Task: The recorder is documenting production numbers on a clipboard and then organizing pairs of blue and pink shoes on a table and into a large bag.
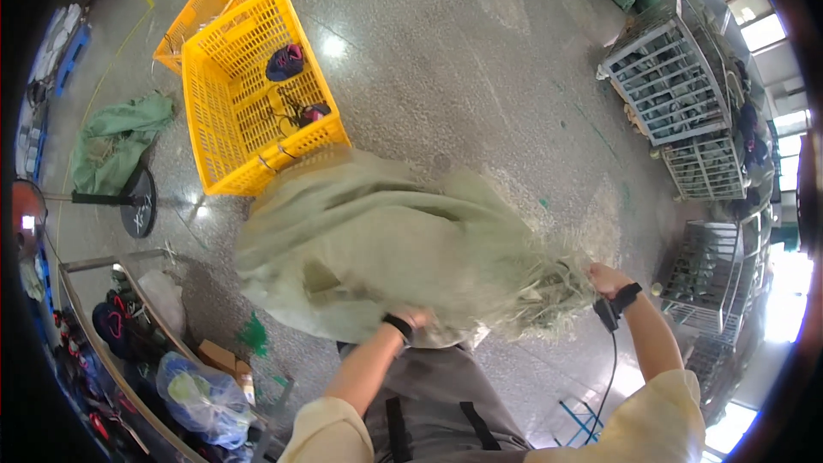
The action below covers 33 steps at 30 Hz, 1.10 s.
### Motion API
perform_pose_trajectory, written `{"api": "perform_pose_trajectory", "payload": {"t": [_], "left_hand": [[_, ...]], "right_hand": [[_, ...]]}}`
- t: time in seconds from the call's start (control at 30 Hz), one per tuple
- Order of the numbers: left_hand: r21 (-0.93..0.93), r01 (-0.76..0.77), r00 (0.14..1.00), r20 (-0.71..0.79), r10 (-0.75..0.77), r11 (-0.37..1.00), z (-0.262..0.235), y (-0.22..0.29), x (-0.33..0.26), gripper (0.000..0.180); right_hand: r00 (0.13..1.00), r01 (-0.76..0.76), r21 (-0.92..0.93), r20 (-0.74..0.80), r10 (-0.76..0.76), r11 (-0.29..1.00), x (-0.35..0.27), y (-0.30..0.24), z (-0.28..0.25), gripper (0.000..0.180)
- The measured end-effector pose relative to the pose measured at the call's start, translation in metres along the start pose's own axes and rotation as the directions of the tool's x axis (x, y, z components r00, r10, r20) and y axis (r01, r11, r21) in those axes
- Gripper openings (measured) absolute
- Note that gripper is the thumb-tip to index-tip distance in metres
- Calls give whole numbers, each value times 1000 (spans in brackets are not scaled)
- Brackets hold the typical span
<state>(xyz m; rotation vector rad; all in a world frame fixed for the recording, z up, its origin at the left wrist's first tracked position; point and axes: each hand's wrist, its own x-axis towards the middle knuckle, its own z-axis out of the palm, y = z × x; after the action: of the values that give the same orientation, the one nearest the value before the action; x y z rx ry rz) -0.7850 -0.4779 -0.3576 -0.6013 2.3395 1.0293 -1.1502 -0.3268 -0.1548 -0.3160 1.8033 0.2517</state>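
A large pale-green woven sack [403, 244] stretches across the space in front of my legs, bulging and partly blurred. Its right end is frayed into loose strands [557, 296]. My right hand [607, 279] is closed around that frayed end; a black strap with a small cabled box is on the wrist. At the sack's near edge, my left hand [417, 317] looks closed on the fabric, though motion blurs its fingers. The sack's far left part touches or overlaps the near corner of a yellow plastic crate [199, 133]. What the sack contains, if anything, is hidden.
Dark shoes [285, 63] lie in the yellow crate, and a second yellow crate [206, 4] stands behind it. A green sack [116, 141] and a round black stand base [140, 206] are at left. Metal cage racks [669, 73] line the right; a cart [129, 283] stands lower left.
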Motion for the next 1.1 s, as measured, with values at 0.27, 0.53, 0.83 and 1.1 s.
{"api": "perform_pose_trajectory", "payload": {"t": [0.27, 0.53, 0.83, 1.1], "left_hand": [[149, -51, 953, -289, 93, 987, -183, -87, 13, 38], [-181, 132, 983, -104, -152, 975, -167, 72, 76, 47], [71, 146, 986, -91, -139, 987, 9, 48, 5, 65], [-141, -192, 525, 821, 223, 971, 90, 26, -93, 44]], "right_hand": [[785, 589, 84, -299, -543, 804, 51, 244, 39, 30], [492, 659, 480, -858, 150, 579, 98, 171, 11, 37], [342, 689, -522, -378, -860, 503, 79, -51, 161, 49], [847, 506, -707, 297, -442, 494, 118, -40, 276, 36]]}}
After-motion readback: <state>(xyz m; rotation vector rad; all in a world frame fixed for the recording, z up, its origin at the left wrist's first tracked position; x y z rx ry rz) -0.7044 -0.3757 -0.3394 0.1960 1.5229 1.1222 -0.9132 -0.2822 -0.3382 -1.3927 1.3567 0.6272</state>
